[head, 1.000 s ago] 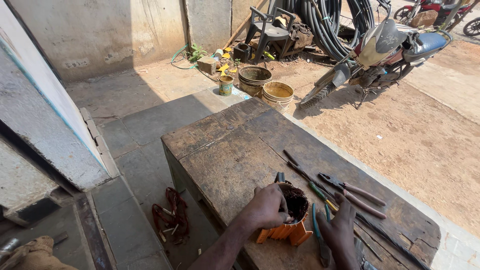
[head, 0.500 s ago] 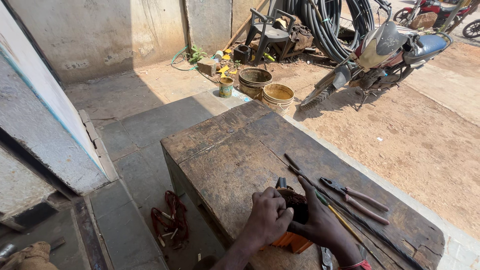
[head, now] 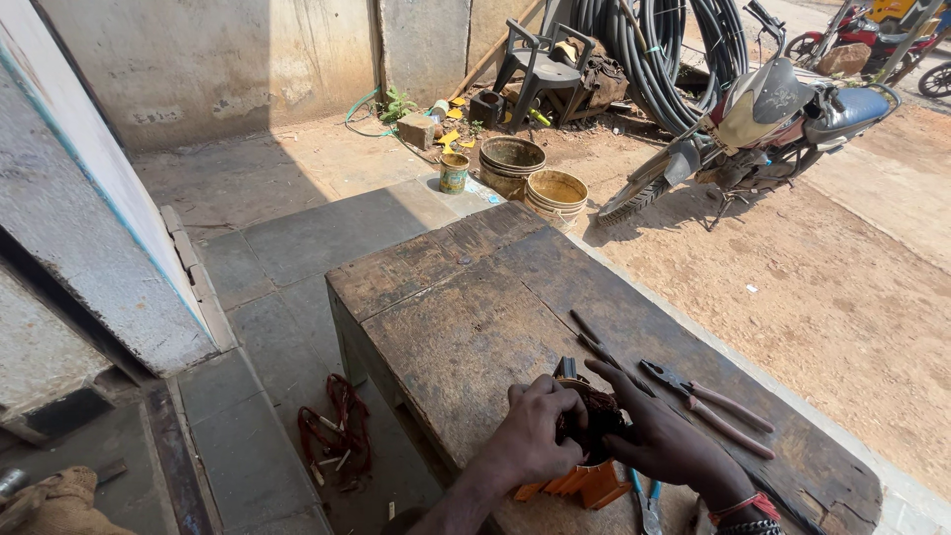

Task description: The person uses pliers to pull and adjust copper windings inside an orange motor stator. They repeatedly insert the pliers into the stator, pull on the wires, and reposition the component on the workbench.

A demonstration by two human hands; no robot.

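Both hands gripped 1 dark wound coil part [head: 592,421] at the near edge of the wooden workbench [head: 466,317]: left hand [head: 535,441] closed around it, right hand [head: 664,441] wrapped over its far side. Red-handled pliers [head: 708,404] lay just beyond, unused. It looked like mid-handling work on the coil, needing steady fingers.

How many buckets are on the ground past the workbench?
2. One dark bucket and one yellow bucket stand side by side beyond the bench's far end; a small can sits left. Others may be hidden.
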